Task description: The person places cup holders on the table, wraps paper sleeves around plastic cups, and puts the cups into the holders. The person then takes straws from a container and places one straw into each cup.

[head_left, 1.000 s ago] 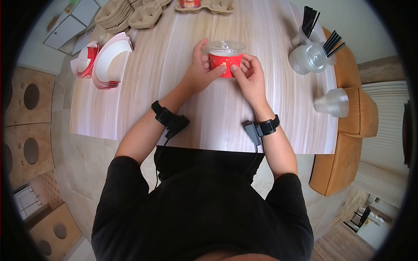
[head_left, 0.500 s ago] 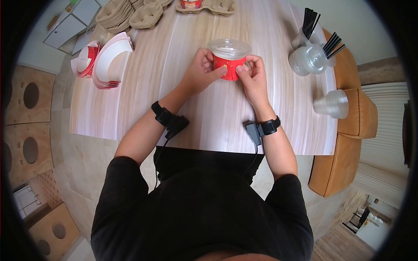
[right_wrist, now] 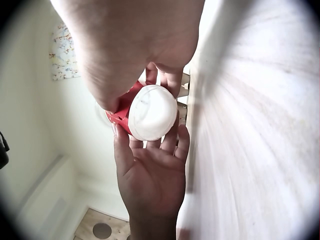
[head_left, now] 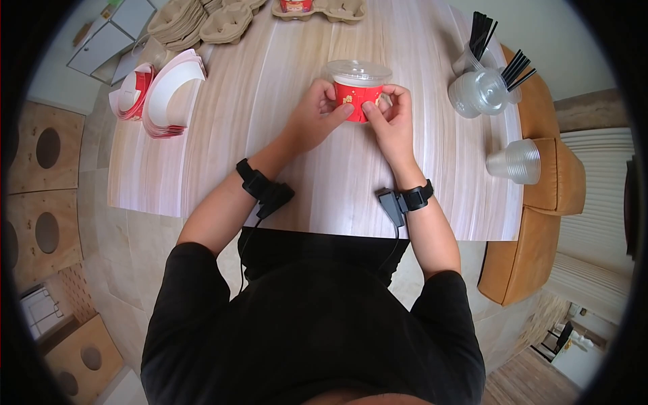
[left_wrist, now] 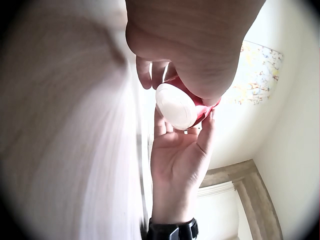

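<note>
Slightly rightward since a second ago: our lidded plastic cup (head_left: 358, 82), between both hands.
We see it held clear of the wooden-looking table (head_left: 324, 179), just past the middle toward the far side, its pale base (left_wrist: 176, 106) showing from below. Our left hand (head_left: 309, 116) and right hand (head_left: 393, 128) grip the printed red sleeve (head_left: 359, 96), thumbs pressing its near face, other fingers curled round the sides. We judge the cup light and thin-walled, easily dented under a hard squeeze, its bare plastic rather slippery; the papery sleeve should crease but grip better. We would hold it there, below the clear lid (head_left: 358, 69).
</note>
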{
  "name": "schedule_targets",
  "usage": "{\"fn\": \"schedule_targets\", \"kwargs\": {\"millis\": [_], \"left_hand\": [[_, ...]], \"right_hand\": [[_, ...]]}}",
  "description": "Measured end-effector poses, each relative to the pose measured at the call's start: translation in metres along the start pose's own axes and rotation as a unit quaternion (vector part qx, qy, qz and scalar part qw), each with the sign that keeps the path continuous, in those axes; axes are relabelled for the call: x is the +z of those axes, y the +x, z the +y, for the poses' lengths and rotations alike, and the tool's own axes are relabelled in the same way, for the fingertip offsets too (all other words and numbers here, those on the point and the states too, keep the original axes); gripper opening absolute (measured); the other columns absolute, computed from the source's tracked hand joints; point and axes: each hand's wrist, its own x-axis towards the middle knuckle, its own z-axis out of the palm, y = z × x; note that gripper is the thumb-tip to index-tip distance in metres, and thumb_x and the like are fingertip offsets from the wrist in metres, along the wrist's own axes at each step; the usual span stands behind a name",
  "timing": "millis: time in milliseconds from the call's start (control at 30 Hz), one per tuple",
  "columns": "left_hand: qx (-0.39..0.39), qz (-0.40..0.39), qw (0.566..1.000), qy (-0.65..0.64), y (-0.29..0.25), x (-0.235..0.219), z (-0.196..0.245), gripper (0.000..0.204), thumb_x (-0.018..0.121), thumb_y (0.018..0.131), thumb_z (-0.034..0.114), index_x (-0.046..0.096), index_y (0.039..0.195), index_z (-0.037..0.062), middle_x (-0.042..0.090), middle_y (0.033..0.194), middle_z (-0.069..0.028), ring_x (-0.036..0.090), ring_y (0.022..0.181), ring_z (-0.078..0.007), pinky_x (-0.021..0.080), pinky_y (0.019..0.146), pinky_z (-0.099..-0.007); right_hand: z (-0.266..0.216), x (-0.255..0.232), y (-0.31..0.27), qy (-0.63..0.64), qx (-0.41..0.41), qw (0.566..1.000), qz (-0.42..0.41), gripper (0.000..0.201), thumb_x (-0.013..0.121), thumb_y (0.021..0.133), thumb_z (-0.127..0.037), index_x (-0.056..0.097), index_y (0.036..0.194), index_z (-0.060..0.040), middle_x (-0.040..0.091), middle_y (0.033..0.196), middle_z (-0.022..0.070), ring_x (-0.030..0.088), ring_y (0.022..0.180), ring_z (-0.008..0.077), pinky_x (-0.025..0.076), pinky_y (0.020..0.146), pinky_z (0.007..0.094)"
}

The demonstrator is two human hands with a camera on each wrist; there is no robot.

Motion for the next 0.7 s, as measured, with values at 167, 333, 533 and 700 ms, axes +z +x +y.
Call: {"fn": "schedule_targets", "kwargs": {"millis": [167,333,533,700], "left_hand": [[0.006,-0.017,0.995,0.1,-0.001,-0.003,-0.001,0.023,0.066,0.088,0.014,0.043,0.093,0.0084,0.055,0.097,-0.0023,0.054,0.09,-0.0103,0.047,0.08,-0.0301],[0.045,-0.001,0.993,0.113,0.001,-0.003,0.001,0.025,0.068,0.087,0.014,0.044,0.092,0.0084,0.056,0.098,-0.0035,0.055,0.092,-0.0114,0.047,0.08,-0.0308],[0.033,-0.002,0.996,0.085,-0.002,-0.003,0.004,0.023,0.067,0.086,0.012,0.045,0.092,0.0079,0.056,0.098,-0.0041,0.056,0.089,-0.0121,0.048,0.078,-0.0295],[-0.01,-0.038,0.988,0.152,-0.003,-0.006,-0.001,0.022,0.067,0.086,0.01,0.046,0.091,0.007,0.056,0.093,-0.0031,0.057,0.083,-0.0111,0.048,0.074,-0.0275]], "right_hand": [[-0.004,-0.001,0.001,-0.001,0.014,1.0,-0.001,0.044,0.062,0.085,0.006,0.033,0.118,-0.0044,0.053,0.11,0.0109,0.057,0.106,0.0164,0.053,0.083,0.0272],[0.002,-0.006,0.002,0.018,-0.007,0.999,-0.029,0.039,0.062,0.085,0.006,0.036,0.111,-0.0057,0.054,0.11,0.0086,0.055,0.105,0.0132,0.049,0.087,0.0258],[0.004,-0.012,0.004,0.059,0.049,0.997,-0.021,0.031,0.063,0.084,0.005,0.04,0.1,-0.0078,0.051,0.116,0.0082,0.052,0.108,0.0112,0.046,0.09,0.0258],[-0.005,-0.004,0.003,0.059,0.009,0.998,-0.03,0.028,0.061,0.085,0.006,0.041,0.097,-0.0086,0.05,0.122,0.009,0.05,0.111,0.0112,0.043,0.092,0.0257]]}}
